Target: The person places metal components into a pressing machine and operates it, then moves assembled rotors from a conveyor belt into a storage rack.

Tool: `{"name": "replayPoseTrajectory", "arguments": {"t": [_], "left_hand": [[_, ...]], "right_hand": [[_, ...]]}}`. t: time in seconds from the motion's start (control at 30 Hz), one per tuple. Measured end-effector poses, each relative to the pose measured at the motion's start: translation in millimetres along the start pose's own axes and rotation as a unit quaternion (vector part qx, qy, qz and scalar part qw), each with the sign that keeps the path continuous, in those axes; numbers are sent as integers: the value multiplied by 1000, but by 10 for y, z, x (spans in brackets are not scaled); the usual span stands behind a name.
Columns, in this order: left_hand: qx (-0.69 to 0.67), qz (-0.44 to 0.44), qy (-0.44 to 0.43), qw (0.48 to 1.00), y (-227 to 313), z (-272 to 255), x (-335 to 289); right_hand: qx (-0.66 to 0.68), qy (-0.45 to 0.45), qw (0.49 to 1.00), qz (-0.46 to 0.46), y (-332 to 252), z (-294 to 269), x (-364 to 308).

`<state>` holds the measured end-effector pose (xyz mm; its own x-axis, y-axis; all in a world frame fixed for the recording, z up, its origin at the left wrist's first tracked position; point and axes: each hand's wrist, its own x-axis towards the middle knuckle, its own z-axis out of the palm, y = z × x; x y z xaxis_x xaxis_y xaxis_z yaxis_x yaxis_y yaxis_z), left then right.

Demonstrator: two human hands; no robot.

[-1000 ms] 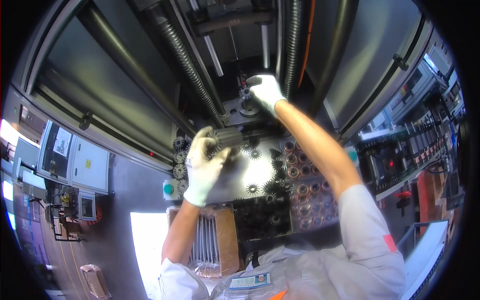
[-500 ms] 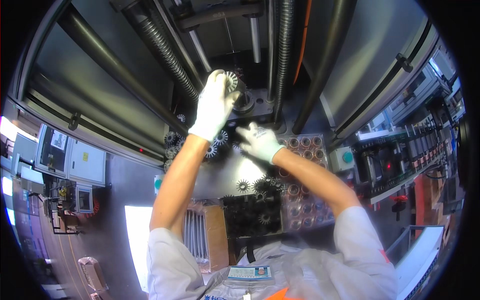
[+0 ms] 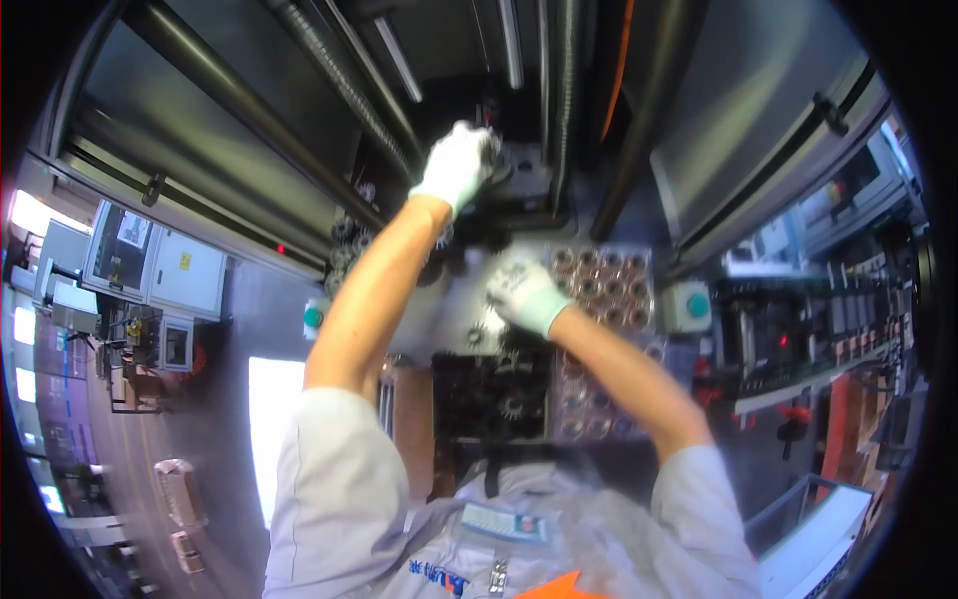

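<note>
My left hand (image 3: 457, 165), in a white glove, reaches into the machine over the metal fixture (image 3: 529, 175). Its fingers are curled round a toothed metal core (image 3: 490, 151), which shows only as a dark, blurred edge. My right hand (image 3: 524, 297), also gloved, is low over the shiny metal plate (image 3: 429, 324); motion smears its fingers, and whether they hold anything is hidden. Just below them a small toothed core (image 3: 476, 334) lies on the plate. More toothed cores (image 3: 349, 245) are grouped at the plate's left side.
A clear tray of copper-coloured ring parts (image 3: 611, 290) lies right of my right hand. Nearer me sits a black tray (image 3: 489, 399) with toothed cores. A green button box (image 3: 689, 306) stands at right; dark posts (image 3: 249, 110) and ribbed hoses flank the fixture.
My left hand has moved farther into the machine with the core, which was plainly visible at its fingers before. My right hand has drawn slightly nearer to me. The whole view has shifted slightly.
</note>
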<state>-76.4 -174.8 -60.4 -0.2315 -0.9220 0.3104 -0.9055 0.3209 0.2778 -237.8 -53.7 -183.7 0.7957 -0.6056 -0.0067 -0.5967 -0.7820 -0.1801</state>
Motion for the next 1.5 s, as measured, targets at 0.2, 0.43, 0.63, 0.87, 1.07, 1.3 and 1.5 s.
{"name": "replayPoseTrajectory", "arguments": {"t": [0.2, 0.43, 0.63, 0.87, 1.07, 1.3, 1.5], "left_hand": [[21, 37, 40, 998, 147, -559, -610], [-19, -310, -212, 927, -610, -845, -3374], [26, -400, -165, 901, -1085, 348, -4424], [-157, -477, -81, 861, -1086, 179, -4455], [-369, -457, -224, 778, -1141, 145, -5565], [-448, -467, -113, 754, -819, -92, -5383], [-378, -424, 3, 823, -574, -584, -4034]], "right_hand": [[9, -7, 1000, 8, -4, -74, 61], [250, 93, 964, 8, -151, -235, -2], [372, 56, 925, 62, -260, -600, -92], [537, 274, 780, 166, 215, -1413, 221], [433, 330, 813, 207, 639, -1521, 855], [386, 216, 866, 232, 1012, -1568, 1146], [-15, 275, 949, 153, 621, -1568, 851]]}}
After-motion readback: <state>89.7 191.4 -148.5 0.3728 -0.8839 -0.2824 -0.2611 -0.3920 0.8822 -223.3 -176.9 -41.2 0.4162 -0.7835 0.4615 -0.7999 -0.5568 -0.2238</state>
